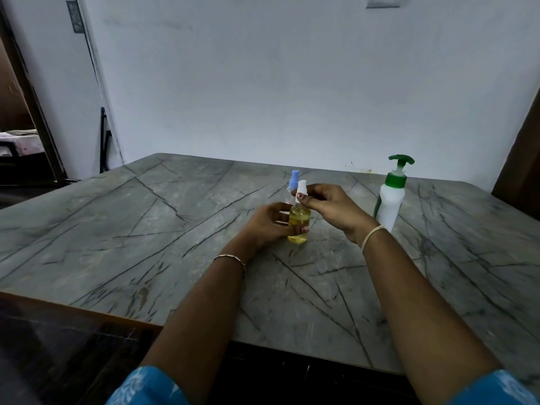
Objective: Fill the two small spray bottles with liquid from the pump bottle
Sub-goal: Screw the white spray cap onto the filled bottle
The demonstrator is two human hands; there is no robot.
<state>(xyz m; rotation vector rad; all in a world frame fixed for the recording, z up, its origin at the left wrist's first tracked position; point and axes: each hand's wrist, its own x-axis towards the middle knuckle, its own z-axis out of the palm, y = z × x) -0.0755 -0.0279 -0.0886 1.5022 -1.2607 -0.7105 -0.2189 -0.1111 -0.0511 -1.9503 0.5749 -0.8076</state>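
A small clear spray bottle (298,226) holding yellow liquid stands on the table (146,229) near its middle. My left hand (268,226) grips its body from the left. My right hand (330,204) pinches the bottle's white spray cap (301,187) at the top. Just behind it stands a second small spray bottle with a blue cap (294,179), mostly hidden by the first bottle and my fingers. The white pump bottle with a green pump head (391,197) stands upright to the right, beyond my right wrist.
The grey marble-patterned table runs wide to the left and right of my hands. A white wall rises behind its far edge. A dark doorway (20,127) opens at the far left, and the table's near-left edge drops to a dark floor.
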